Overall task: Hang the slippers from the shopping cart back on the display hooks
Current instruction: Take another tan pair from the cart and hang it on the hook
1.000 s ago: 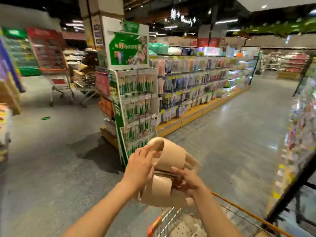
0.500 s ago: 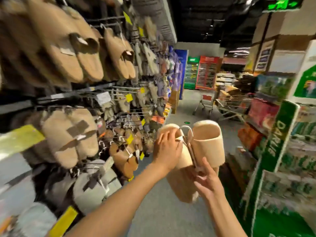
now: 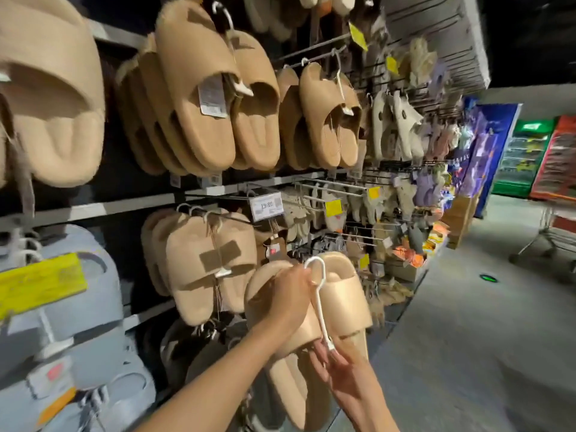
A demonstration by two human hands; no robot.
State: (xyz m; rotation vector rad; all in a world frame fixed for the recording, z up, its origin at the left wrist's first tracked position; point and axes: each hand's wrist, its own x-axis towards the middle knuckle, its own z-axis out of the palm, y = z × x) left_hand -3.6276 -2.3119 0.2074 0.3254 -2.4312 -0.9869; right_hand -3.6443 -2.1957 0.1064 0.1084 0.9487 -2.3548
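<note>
Both grips clasping upright tan slippers (image 3: pixel 339 294), toes and hanger hook (image 3: pixel 316 266) upward.

Dim store, light from above; motion blur at left edge, wide-angle bending at borders, far aisle dark.

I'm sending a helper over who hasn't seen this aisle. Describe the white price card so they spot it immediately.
Start at the slipper wall on the left and find the grey shelf rail running across its middle. The price card hangs at the tip of a hook just below that rail, above the held tan slippers. Its neighbours' tags are yellow; this one is white.
</note>
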